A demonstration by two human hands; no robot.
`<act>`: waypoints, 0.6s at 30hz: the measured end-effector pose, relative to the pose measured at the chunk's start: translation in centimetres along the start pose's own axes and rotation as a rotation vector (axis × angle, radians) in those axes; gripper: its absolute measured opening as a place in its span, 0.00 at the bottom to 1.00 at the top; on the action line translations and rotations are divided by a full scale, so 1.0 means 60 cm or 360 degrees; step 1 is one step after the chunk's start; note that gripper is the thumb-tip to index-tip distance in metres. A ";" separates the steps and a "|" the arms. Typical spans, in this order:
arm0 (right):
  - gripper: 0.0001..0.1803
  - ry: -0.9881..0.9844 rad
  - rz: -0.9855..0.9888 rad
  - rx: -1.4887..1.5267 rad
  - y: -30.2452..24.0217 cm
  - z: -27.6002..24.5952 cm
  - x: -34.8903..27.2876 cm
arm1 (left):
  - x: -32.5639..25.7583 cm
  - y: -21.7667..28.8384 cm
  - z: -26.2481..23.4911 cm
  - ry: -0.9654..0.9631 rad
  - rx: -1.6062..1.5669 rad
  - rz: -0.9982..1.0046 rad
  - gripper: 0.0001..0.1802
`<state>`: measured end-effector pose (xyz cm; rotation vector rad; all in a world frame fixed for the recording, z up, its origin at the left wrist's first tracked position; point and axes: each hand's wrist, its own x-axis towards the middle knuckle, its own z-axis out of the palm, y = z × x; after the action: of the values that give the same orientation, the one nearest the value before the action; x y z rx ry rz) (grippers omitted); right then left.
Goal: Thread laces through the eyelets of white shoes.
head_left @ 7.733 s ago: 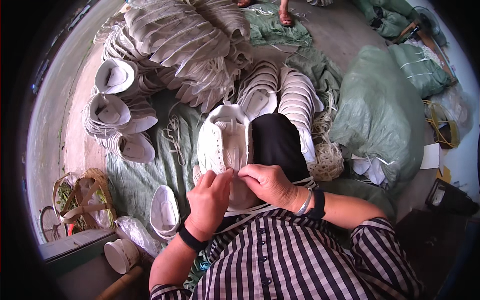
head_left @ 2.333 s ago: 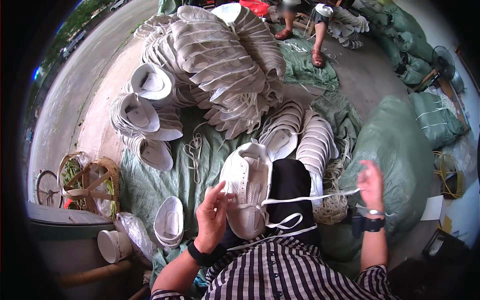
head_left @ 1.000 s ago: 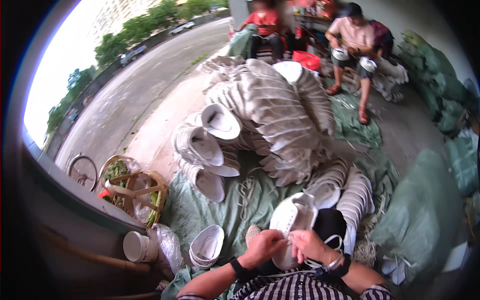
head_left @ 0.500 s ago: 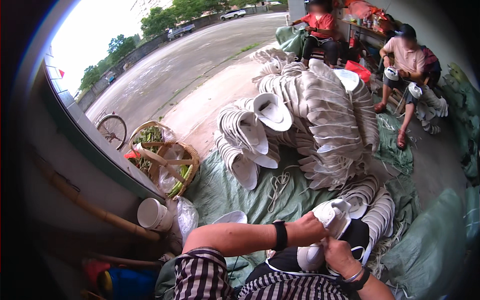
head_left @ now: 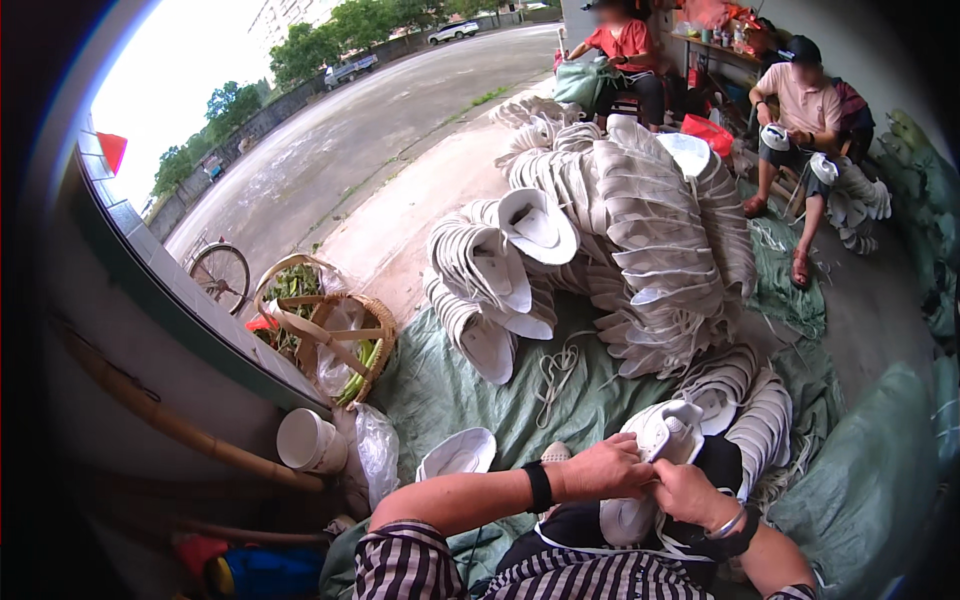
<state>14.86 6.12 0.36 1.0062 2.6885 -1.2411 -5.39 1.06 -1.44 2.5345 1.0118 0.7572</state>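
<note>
A white shoe upper [head_left: 672, 428] with lace holes rests over my dark-clad knee. My left hand [head_left: 608, 468] is closed at its near left edge, fingers bent against the upper. Close beside it, my right hand [head_left: 692, 496] is in a pinch, its fingertips almost meeting the left ones. What the pinch holds is too small to make out. A second white upper [head_left: 626, 520] lies in my lap under the hands, partly covered by them. White lace strands cross my lap beneath my right wrist. Stacked white uppers [head_left: 762, 430] stand just right of my knee.
Large stacks of nested white uppers [head_left: 655, 230] fill the middle of the green sheet [head_left: 420, 360]. Loose laces [head_left: 556, 378] and a single upper [head_left: 458, 452] lie nearer. At left are a wicker basket [head_left: 380, 335] and white bucket [head_left: 308, 440]. Two people sit at the back right.
My left hand has drawn back a little from over the upper toward its near edge. My right hand has risen slightly toward it. The view has shifted a little.
</note>
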 end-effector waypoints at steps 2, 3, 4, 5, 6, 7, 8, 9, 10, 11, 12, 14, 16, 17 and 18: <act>0.08 0.0345 -0.0328 -0.0679 0.039 -0.019 -0.006 | 0.007 0.000 0.004 0.0026 -0.0046 -0.0086 0.10; 0.07 0.0640 -0.0367 -0.0531 0.050 -0.050 -0.012 | 0.008 0.003 0.007 0.0061 -0.0097 -0.0180 0.11; 0.05 0.0836 -0.0365 -0.0438 0.048 -0.086 -0.017 | 0.013 0.012 0.007 0.0126 -0.0137 -0.0383 0.12; 0.04 0.0845 -0.0159 -0.0232 -0.005 -0.125 -0.027 | 0.010 0.012 0.014 0.0189 -0.0199 -0.0498 0.12; 0.04 0.0871 -0.0215 -0.0246 -0.018 -0.142 -0.030 | 0.024 0.022 0.008 0.0241 -0.0249 -0.0601 0.11; 0.06 0.0916 -0.0288 -0.0232 -0.024 -0.141 -0.034 | 0.045 0.030 0.000 0.0278 -0.0320 -0.0670 0.10; 0.06 0.0884 -0.0351 -0.0252 -0.024 -0.134 -0.033 | 0.055 0.031 0.004 0.0426 -0.0514 -0.0653 0.08; 0.06 0.0872 -0.0303 -0.0201 -0.026 -0.122 -0.028 | 0.062 0.041 0.000 0.0507 -0.0786 -0.0825 0.08; 0.06 0.0910 -0.0304 -0.0021 -0.018 -0.109 -0.024 | 0.070 0.043 0.002 0.0698 -0.0850 -0.0701 0.07; 0.05 0.0876 -0.0216 0.0283 -0.012 -0.100 -0.017 | 0.078 0.049 0.001 0.0767 -0.0965 -0.0782 0.07; 0.05 0.0864 -0.0185 0.0461 0.002 -0.088 -0.007 | 0.078 0.042 0.010 0.0741 -0.0995 -0.0802 0.06; 0.06 0.0910 -0.0110 0.0782 -0.013 -0.086 -0.010 | 0.075 0.044 0.016 0.0736 -0.1327 -0.0953 0.07; 0.13 0.0838 0.0057 0.1133 -0.027 -0.096 -0.014 | 0.072 0.049 0.013 0.0802 -0.1491 -0.1084 0.08; 0.15 0.0764 0.0139 0.1362 -0.017 -0.097 -0.015 | 0.079 0.055 0.009 0.0864 -0.1544 -0.1121 0.08; 0.17 0.0793 0.0129 0.1456 -0.003 -0.086 -0.020 | 0.083 0.063 0.010 0.0920 -0.1587 -0.1111 0.09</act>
<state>16.96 8.93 4.30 1.6454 2.2526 -2.5812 0.07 1.87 1.61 1.0434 1.1535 1.3336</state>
